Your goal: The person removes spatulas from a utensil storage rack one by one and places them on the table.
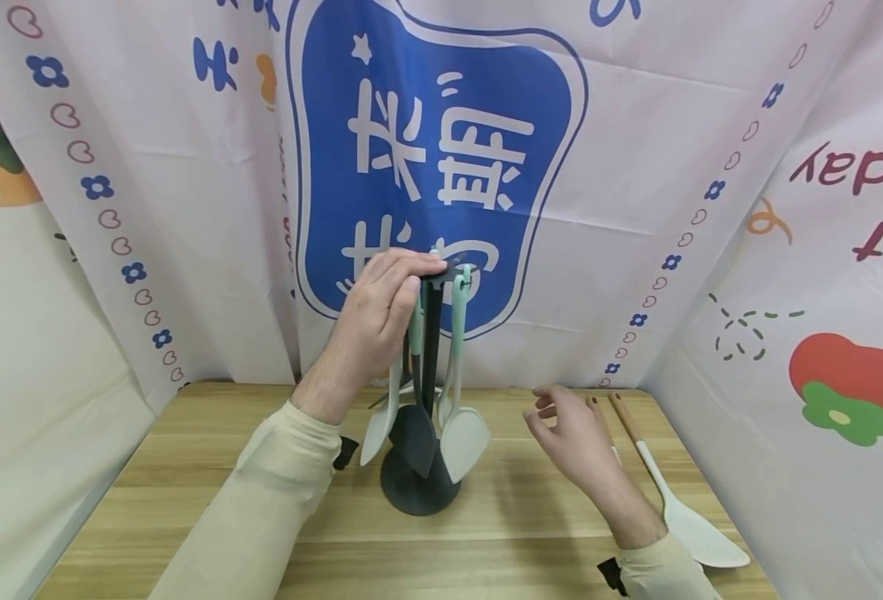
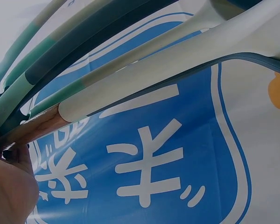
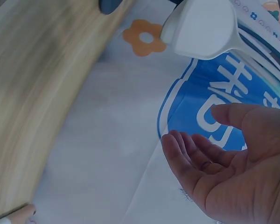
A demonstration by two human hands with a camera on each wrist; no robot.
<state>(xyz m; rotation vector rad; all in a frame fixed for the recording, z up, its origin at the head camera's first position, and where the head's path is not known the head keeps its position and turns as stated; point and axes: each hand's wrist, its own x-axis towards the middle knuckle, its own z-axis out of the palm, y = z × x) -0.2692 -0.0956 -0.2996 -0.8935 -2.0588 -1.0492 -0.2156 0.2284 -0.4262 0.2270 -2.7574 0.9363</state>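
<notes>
A dark utensil stand (image 1: pixel 420 493) with a round base stands on the table, kitchen tools hanging from its top. Among them are a white turner (image 1: pixel 465 443) with a mint-green handle, a dark-headed tool (image 1: pixel 414 442) and a white-headed tool (image 1: pixel 381 429) on the left. My left hand (image 1: pixel 381 304) grips the stand's top, fingers laid over it and thumb lower at the side. In the left wrist view a wooden handle (image 2: pixel 39 123) reaches up to that hand. To the right of the stand, my right hand (image 1: pixel 572 433) hovers with loosely bent fingers and holds nothing.
A white turner with a wooden handle (image 1: pixel 692 529) lies along the table's right side. Beside it, another wooden-handled tool (image 1: pixel 599 417) is partly hidden by the right hand. Printed cloth (image 1: pixel 636 125) hangs behind and on both sides of the wooden table (image 1: pixel 156 500).
</notes>
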